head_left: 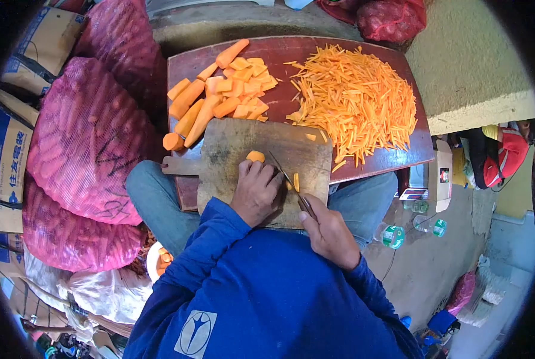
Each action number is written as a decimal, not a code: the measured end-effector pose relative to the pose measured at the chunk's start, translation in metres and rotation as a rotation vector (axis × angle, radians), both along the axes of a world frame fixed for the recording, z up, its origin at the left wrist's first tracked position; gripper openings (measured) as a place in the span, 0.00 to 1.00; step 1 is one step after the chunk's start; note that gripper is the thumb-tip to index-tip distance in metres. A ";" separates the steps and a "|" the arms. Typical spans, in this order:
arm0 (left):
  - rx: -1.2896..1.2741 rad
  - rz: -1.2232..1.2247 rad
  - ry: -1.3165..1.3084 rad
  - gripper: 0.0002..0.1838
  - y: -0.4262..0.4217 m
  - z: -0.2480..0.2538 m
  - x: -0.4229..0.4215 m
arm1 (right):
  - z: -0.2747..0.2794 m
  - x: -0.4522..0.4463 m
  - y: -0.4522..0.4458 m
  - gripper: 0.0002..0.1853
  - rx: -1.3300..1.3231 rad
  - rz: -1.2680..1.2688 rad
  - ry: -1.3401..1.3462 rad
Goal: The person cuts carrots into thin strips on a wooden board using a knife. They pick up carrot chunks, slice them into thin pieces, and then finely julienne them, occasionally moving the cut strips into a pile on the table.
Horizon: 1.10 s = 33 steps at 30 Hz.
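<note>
My right hand (332,234) is wrapped round the handle of a knife (287,175), its blade slanting up and left over a wooden cutting board (231,140). On the board, my left hand (256,191) has its fingers curled down over a piece of carrot (255,156), whose orange end shows past the fingertips. The blade lies just right of those fingers. A few thin carrot strips (296,181) lie beside the blade. Beyond the board sit peeled carrots and cut chunks (237,90) on the left, and a big heap of carrot strips (357,102) on the right.
The board rests on a dark red table (285,54) over my knees. Pink mesh sacks of carrots (88,143) are stacked at the left, near a white bucket (153,262). Plastic bottles (393,236) stand on the floor at right. Another person's red sleeve (510,155) shows farther right.
</note>
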<state>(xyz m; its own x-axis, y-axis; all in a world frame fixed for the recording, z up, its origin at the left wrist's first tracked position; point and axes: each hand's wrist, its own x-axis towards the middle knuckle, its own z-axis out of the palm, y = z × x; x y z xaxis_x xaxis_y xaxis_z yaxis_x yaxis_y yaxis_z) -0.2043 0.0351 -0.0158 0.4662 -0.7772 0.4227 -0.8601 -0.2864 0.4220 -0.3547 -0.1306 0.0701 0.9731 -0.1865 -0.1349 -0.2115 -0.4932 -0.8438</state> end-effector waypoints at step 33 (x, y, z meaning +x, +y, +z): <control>-0.144 0.051 0.042 0.17 0.000 -0.009 0.005 | -0.004 -0.002 -0.007 0.17 0.266 -0.188 0.037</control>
